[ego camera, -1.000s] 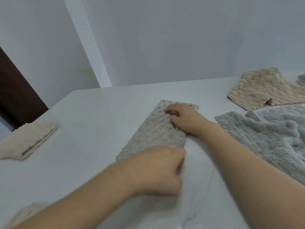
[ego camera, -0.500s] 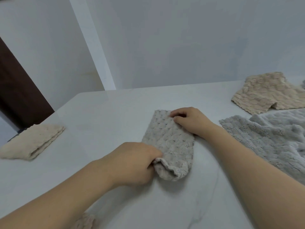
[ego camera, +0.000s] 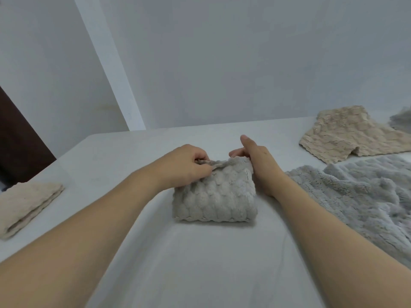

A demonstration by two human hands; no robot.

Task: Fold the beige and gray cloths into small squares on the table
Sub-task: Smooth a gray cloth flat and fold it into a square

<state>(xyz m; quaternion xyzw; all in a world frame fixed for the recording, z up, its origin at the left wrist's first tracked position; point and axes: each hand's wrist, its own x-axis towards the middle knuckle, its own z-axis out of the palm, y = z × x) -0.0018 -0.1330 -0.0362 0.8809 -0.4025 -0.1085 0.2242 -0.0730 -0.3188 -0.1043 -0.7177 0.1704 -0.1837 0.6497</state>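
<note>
A small gray bubble-textured cloth (ego camera: 214,197) lies folded into a near square at the middle of the white table (ego camera: 200,263). My left hand (ego camera: 186,167) pinches the cloth's far left corner between curled fingers and thumb. My right hand (ego camera: 258,158) rests along the cloth's far right edge, index finger straight and pointing away, the other fingers hidden behind the cloth. A folded beige cloth (ego camera: 26,203) sits at the left edge of the table. An unfolded beige cloth (ego camera: 347,134) lies at the far right.
A large fluffy gray cloth (ego camera: 360,196) is spread loosely over the table's right side, close to my right forearm. Another gray cloth (ego camera: 402,121) peeks in at the far right edge. A wall stands just behind the table, a dark door at the left.
My left hand carried the gray cloth's near end up and over to the far end, halving it into a small square. My right hand shifted to the far right edge.
</note>
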